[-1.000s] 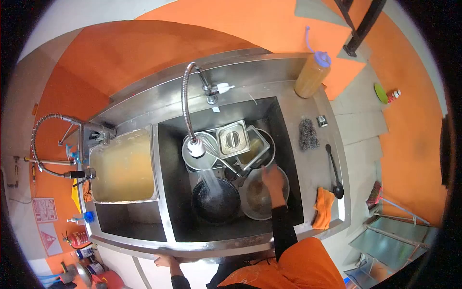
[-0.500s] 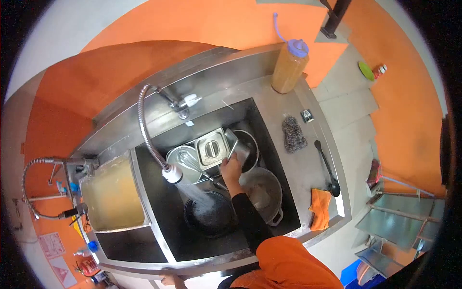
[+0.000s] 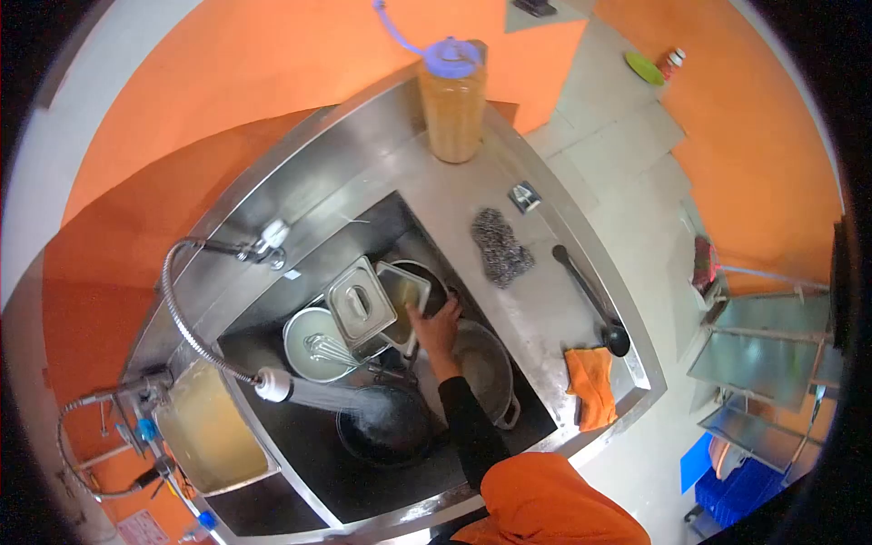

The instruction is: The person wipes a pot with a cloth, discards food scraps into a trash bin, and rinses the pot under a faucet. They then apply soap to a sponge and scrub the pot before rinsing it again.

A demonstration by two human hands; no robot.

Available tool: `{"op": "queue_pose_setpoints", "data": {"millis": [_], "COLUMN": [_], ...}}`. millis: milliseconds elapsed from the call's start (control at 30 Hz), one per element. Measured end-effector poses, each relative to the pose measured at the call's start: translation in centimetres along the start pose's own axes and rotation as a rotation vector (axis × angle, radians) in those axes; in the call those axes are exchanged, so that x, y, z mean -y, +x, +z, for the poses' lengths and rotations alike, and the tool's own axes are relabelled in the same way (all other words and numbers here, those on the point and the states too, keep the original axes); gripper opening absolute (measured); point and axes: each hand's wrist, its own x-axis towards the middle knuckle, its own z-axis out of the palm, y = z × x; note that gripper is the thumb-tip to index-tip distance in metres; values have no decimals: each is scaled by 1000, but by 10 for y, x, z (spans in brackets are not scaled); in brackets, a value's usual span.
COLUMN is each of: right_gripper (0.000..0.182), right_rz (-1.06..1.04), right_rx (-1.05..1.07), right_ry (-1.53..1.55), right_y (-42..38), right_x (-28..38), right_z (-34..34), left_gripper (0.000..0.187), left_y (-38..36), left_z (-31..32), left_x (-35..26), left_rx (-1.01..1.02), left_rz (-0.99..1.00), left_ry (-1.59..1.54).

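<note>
My right hand (image 3: 438, 331) is over the sink, gripping the right side of a small rectangular steel pan (image 3: 411, 289), its thumb over the near edge. Beside that pan sits a steel lid with a handle (image 3: 361, 304). A wire whisk (image 3: 329, 350) leans in a white bucket (image 3: 303, 338) to the left. Behind the steel pan a dark round pot (image 3: 434, 278) is partly covered. Close to my wrist lies a grey two-handled pot (image 3: 484, 368). Water from the hose sprayer (image 3: 272, 384) falls into a black pan (image 3: 386, 427). My left hand is out of view.
A large tray of cloudy liquid (image 3: 207, 431) stands on the left. Along the right counter are a squeeze bottle (image 3: 452, 109), a steel scourer (image 3: 500, 247), a black ladle (image 3: 589, 292) and an orange cloth (image 3: 590, 386). The sink's raised rim (image 3: 536, 445) borders my side.
The camera view has turned and shifted, moving the sink leftward and lower. The steel pan has tipped so its inside shows, with my right hand still at it. My left hand has left the view.
</note>
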Motion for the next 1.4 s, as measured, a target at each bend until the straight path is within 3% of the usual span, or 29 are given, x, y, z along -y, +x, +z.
{"op": "queue_pose_setpoints", "data": {"millis": [133,300,433,467,867,933,967,1033,1100,1167,1333,1400], "right_gripper": [84,72,62,55,51,47,47,37,25,22,20,20], "right_rz": [30,-44,-115,-61,-272,-109,-114,465,582,272,-31,-359], "right_rx": [-64,-145,-140,-53,-14,-59,-54,15,85,-84,-126,-234], "right_ry": [-159,-43,-8,30,42,472,476,991,1060,411,273,-249], "right_y": [-6,-15,-25,-26,-57,-54,-50,-41,-23,3,67,77], "right_x": [5,23,36,42,48,32,20,2,-3,-51,-175,-182], "right_z": [0,3,8,5,23,39,49,64,37,69,160,160], "left_gripper": [51,52,52,52,52,53,53,53,53,53,53,53], "left_y": [-4,3,5,6,15,16,16,18,19,21,25,28], "left_z": [3,8,8,8,2,2,0,0,-2,-3,-1,1], "left_x": [-24,-54,-67,-69,-76,-75,-74,-71,-69,-65,-58,-51], "left_rx": [22,33,34,33,50,55,53,63,63,67,83,87], "left_rz": [74,133,164,167,204,198,194,182,169,155,109,87], "left_ry": [-46,-65,-76,-81,-108,-118,-126,-140,-158,-175,-238,-261]}}
